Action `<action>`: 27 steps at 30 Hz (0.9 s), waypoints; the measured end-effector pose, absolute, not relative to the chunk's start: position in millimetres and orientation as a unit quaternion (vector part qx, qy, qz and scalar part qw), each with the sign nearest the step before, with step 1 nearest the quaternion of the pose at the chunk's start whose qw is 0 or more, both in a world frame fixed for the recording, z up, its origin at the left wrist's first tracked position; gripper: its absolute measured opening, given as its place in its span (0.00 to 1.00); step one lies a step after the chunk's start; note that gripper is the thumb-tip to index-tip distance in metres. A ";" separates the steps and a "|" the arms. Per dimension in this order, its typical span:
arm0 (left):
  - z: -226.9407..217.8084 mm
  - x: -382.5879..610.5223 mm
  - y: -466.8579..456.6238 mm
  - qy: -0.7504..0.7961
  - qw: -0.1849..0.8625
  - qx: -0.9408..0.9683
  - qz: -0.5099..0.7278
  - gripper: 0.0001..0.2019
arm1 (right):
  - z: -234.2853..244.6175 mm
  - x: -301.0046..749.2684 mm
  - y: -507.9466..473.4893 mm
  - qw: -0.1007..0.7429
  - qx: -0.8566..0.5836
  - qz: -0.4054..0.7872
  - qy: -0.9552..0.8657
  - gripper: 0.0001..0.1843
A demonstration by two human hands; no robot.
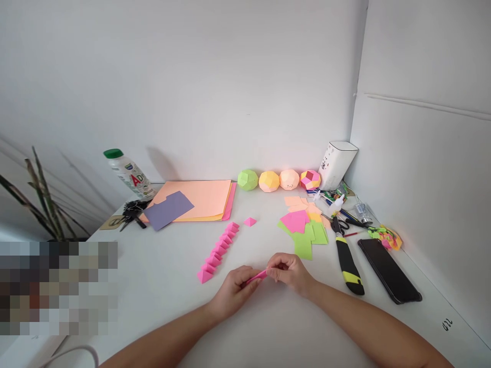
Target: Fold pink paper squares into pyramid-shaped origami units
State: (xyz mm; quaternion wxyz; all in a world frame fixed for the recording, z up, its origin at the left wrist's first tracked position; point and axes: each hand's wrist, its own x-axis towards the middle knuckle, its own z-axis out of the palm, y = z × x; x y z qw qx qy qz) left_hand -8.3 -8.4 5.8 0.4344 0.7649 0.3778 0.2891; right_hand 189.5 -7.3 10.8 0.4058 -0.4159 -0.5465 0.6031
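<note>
Between my hands is a narrow folded piece of pink paper (258,277), seen nearly edge-on. My left hand (237,290) pinches its left end between thumb and fingers. At the other end, my right hand (288,273) grips it with the thumb and curled fingers. Part of the paper is hidden by the fingers. Left of my hands runs a slanting row of folded pink paper pieces (218,253), close against each other. One more pink piece (250,222) lies apart, just right of the row's far end.
Loose green paper squares (304,246) and pink squares (295,221) lie beyond my right hand. A utility knife (348,266), scissors (337,225) and a phone (389,271) are at right. Paper balls (269,181) line the wall. Large sheets (199,197) and a bottle (130,175) stand back left.
</note>
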 end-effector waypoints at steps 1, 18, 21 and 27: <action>6.1 -8.2 -8.3 0.378 0.434 0.765 0.289 0.16 | 11.1 189.4 -7.4 0.407 -0.414 0.600 -0.550 0.13; 17.0 -5.9 -9.5 0.399 0.499 0.704 0.312 0.11 | 6.0 185.3 -15.6 0.409 -0.426 0.538 -0.602 0.12; 19.3 -6.3 -9.5 0.394 0.537 0.669 0.330 0.11 | 5.5 186.3 -14.1 0.420 -0.424 0.549 -0.585 0.11; 14.0 -7.4 -8.2 0.402 0.575 0.621 0.349 0.12 | 4.3 186.3 -13.9 0.418 -0.423 0.558 -0.579 0.12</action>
